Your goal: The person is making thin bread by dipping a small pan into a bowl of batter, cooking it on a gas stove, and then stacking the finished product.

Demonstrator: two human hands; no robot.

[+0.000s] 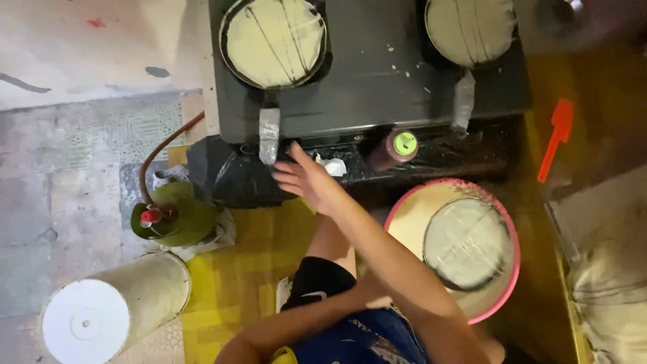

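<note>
Your right hand (304,176) is extended forward with the fingers spread and slightly curled; the grip is wide and holds nothing. The fingertips are at the taped handle (269,133) of the left pan (274,42), just at the front edge of the black stove (377,81); you cannot tell from this view whether they touch the tape. A crumpled white scrap (331,165) lies just beside the hand on the black plastic sheet (229,176) that covers the stove's front.

Your left hand (369,294) is tucked under the right forearm near your knee; only part of it shows, and you cannot tell whether its grip is wide or narrow.

The left pan sits on the left burner and carries a thin, pale round sheet of batter. A second pan (470,28), also with a taped handle, sits on the right burner with the same pale layer. Between the two handles stands a dark bottle with a green cap (395,147).

To your right, a pink basin (502,296) rests on the floor and holds pale batter with a round sieve-like frame (465,243) lying in it. An orange spatula (557,138) lies farther right.

To your left, a green gas cylinder (174,214) with a brown hose stands on the floor, and a pale roll with a white end (111,311) lies near it.
</note>
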